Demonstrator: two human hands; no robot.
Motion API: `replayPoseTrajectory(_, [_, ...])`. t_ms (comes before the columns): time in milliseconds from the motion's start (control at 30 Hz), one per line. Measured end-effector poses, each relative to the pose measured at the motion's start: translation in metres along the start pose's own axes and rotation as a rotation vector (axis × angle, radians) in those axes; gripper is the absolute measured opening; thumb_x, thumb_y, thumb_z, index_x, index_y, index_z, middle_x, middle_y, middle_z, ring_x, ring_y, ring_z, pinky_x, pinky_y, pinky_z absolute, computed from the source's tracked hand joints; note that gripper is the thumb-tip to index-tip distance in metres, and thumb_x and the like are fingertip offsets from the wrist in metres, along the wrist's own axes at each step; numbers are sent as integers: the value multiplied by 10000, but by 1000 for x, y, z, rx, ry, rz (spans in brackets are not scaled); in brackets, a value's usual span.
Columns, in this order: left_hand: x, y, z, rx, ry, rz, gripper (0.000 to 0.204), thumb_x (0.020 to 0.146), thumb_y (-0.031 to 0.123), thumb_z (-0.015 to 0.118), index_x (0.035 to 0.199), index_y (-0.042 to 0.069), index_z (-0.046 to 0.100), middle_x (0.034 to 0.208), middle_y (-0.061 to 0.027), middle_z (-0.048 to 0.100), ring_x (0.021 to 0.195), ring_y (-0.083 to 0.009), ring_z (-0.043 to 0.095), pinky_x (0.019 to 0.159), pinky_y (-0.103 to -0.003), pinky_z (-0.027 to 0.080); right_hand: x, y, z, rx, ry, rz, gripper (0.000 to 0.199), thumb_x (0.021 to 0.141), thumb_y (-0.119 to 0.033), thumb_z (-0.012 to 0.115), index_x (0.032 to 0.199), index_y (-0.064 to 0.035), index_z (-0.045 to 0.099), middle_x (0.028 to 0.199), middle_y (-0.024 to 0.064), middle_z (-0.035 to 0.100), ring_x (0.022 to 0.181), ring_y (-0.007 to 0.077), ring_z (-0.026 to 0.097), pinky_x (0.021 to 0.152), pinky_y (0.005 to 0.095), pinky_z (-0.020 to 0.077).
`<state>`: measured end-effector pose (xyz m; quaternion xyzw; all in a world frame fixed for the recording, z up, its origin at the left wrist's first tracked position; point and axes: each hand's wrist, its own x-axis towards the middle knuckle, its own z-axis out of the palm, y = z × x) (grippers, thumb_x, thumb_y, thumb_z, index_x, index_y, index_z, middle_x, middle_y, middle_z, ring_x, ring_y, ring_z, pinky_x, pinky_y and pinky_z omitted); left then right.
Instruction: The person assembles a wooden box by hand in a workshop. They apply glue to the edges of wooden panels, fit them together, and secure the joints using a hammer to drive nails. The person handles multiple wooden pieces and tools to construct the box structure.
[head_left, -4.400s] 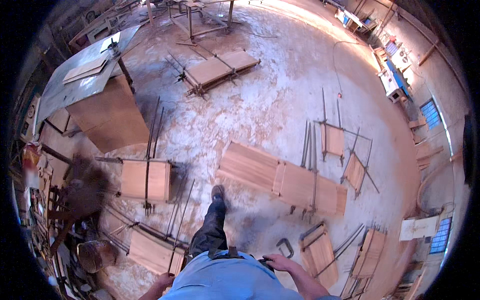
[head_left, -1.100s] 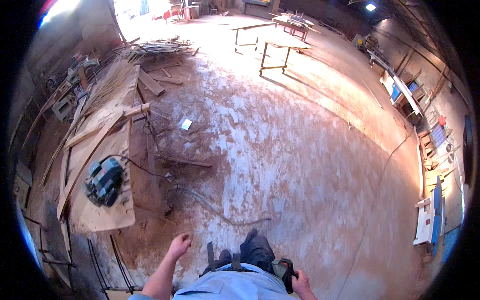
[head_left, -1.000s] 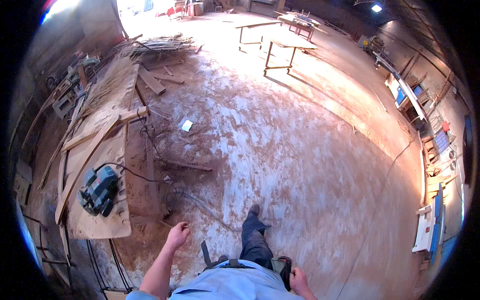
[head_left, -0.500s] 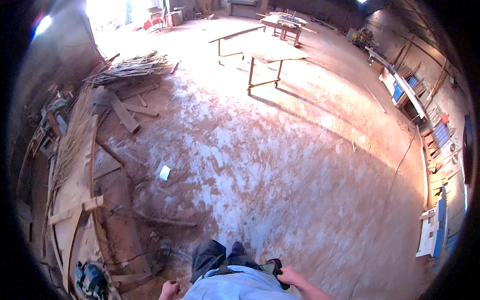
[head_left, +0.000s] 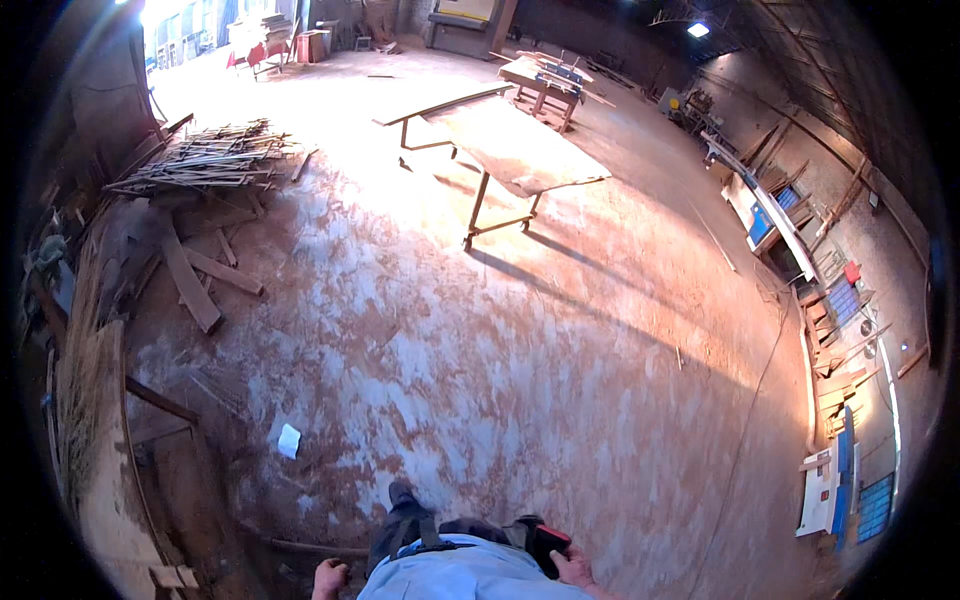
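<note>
My left hand (head_left: 330,577) hangs at my left side at the lower edge, its fingers curled closed, and nothing shows in it. On the other side, my right hand (head_left: 573,567) is at my right hip, fingers closed against a black and red object (head_left: 545,540). Its exact kind cannot be made out, and part of it is hidden by the hand and my light blue shirt (head_left: 470,572). Dark trousers and one shoe (head_left: 400,492) show below, with the foot set forward on the dusty floor (head_left: 540,400).
A wheeled metal-frame table (head_left: 520,165) with a flat top stands ahead, a workbench (head_left: 545,82) behind it. At left lie a pile of thin wood strips (head_left: 215,155), loose planks (head_left: 190,275) and a leaning board (head_left: 100,450). A white scrap (head_left: 289,441) lies on the floor. Machinery (head_left: 765,210) lines the right wall.
I have moved forward: the wheeled table, planks and white scrap sit lower and nearer. The power tool at lower left has left the view. My right hand stays by the black and red object.
</note>
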<state>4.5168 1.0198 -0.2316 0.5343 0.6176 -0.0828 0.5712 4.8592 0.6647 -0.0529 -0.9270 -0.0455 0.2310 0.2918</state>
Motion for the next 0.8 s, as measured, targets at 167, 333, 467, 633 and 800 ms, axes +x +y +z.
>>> replayPoseTrajectory(167, [84,123,-76,-58,6,17,358,785,76,583,1119,-53,579,780,-125,651,668,-180,632,562,-307,506,118,-135,-4,978,55,89,298,955,-234,494,1084,17,590,957,94,667,828,240,644,750,370,508])
replayPoseTrajectory(333, [186,210,-127,-280,131,45,366,832,57,558,1182,-44,527,846,-126,633,653,-204,640,523,-324,502,251,-275,-9,1519,-398,159,436,949,-422,498,1147,-40,571,1000,151,656,923,297,650,805,457,534])
replayPoseTrajectory(467, [233,266,-143,-239,65,77,350,825,51,558,1162,-38,534,849,-120,632,620,-213,633,490,-341,492,336,-385,12,1706,-745,-88,592,916,-590,441,1151,-64,579,967,172,662,902,340,648,769,469,539])
replayPoseTrajectory(633, [268,277,-168,354,200,-139,464,732,275,679,1098,-9,658,1043,-216,670,957,-312,658,870,-395,513,416,-572,36,1778,-1000,-4,793,894,-696,302,1315,-46,469,1239,216,538,1051,387,577,866,550,476])
replayPoseTrajectory(800, [197,420,-179,171,130,-179,452,724,275,647,1092,13,667,966,-194,687,988,-272,650,883,-373,495,512,-703,61,1606,-1141,-257,809,900,-688,309,1415,-64,350,1371,189,460,1150,345,538,942,514,454])
